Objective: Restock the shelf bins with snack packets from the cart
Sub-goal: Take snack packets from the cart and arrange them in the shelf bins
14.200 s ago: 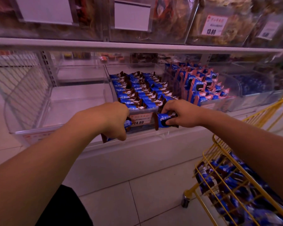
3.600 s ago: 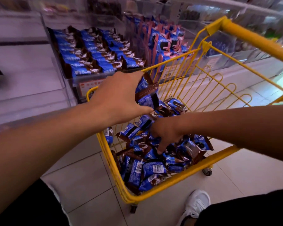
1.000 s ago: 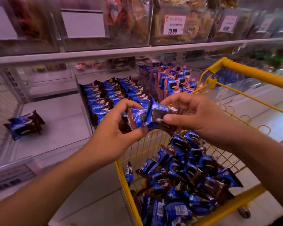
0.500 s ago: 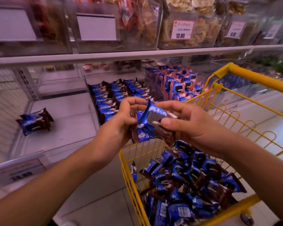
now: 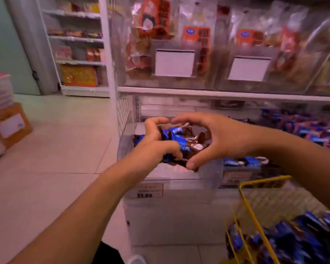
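Item: bundle of snack packets [image 5: 181, 144], blue and brown, glossy crinkled film with crimped ends and pale printed patches. We hold it between both hands: our left hand [image 5: 156, 143] curls round its near side, our right hand [image 5: 215, 141] cups it from the right, thumb beneath and fingers arched over the top.

Change noted: half a second ago we squared this bundle above the cart; now we have swung left and carried it over the clear bin [image 5: 160, 180] at the shelf's end. A few packets [image 5: 139, 139] already lie at this bin's left side. We judge the set-down to be the next move.

Bin: transparent rigid plastic, smooth, with a price label [image 5: 146, 190] on its front lip. The neighbouring bin [image 5: 244, 174] to the right holds rows of like packets.

Cart [image 5: 255, 206]: yellow wire, lower right, with many loose packets [image 5: 293, 242] left, so the restock is far from finished.

Upper shelf: clear bins of bagged goods, blurred.
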